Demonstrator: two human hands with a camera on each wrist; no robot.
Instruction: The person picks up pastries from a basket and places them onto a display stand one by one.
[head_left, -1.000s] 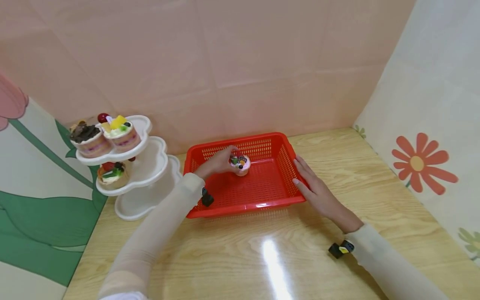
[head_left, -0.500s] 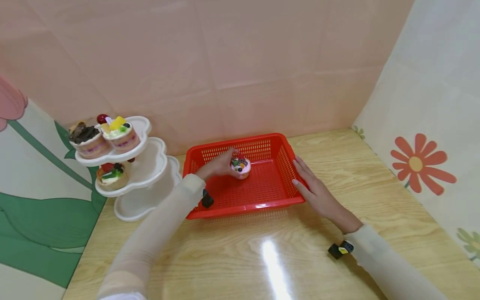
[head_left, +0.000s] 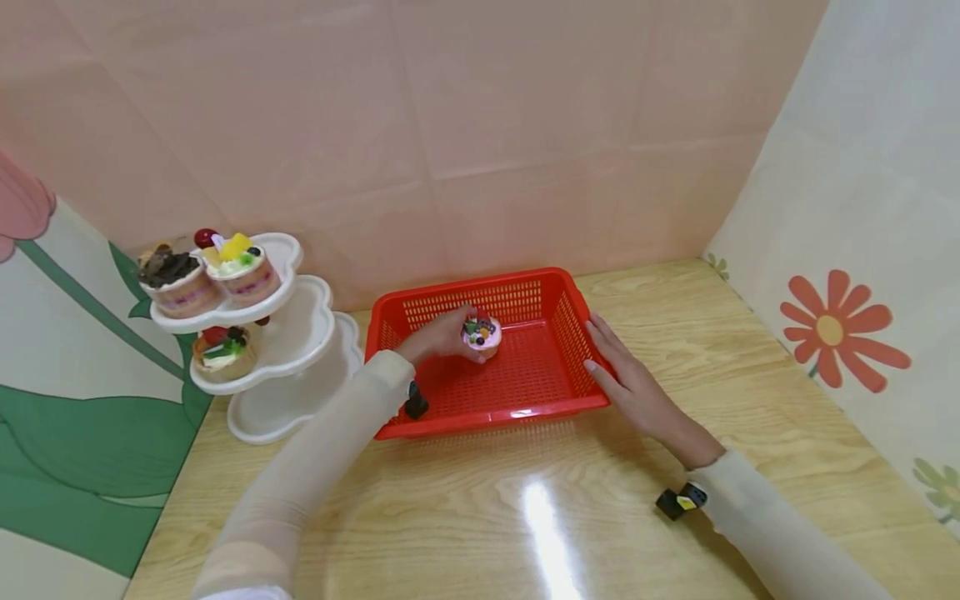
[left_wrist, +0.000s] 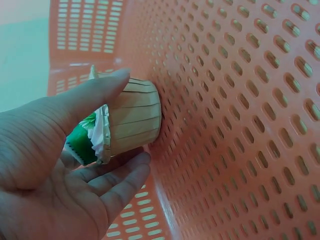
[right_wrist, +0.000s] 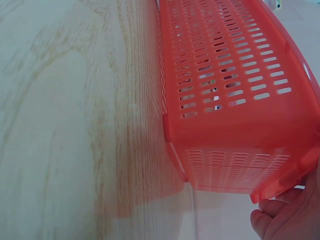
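A cupcake (head_left: 481, 335) with pink cream and small fruit stands on the floor of the red basket (head_left: 491, 414). Thumb and fingers of my left hand (head_left: 441, 335) are spread to either side of it. In the left wrist view, the pleated cup (left_wrist: 134, 112) has its base against the basket floor, between the nearly straight thumb above and the fingers below. My right hand (head_left: 630, 385) rests at the basket's right side, with long straight fingers along the outer wall and the thumb near the front corner. In the right wrist view only part of that hand (right_wrist: 295, 215) shows.
A white three-tier stand (head_left: 311, 329) is at the left on the wooden table (head_left: 450, 517). Its top tier bears a chocolate-topped cake (head_left: 180, 287) and a fruit-topped cake (head_left: 243, 271); a tart (head_left: 223, 354) sits on the middle tier. A pink backdrop (head_left: 487, 133) rises behind.
My left hand and the cupcake have moved slightly lower in the basket. The left hand's fingers have loosened and drawn a little to the left. The right hand stays by the basket.
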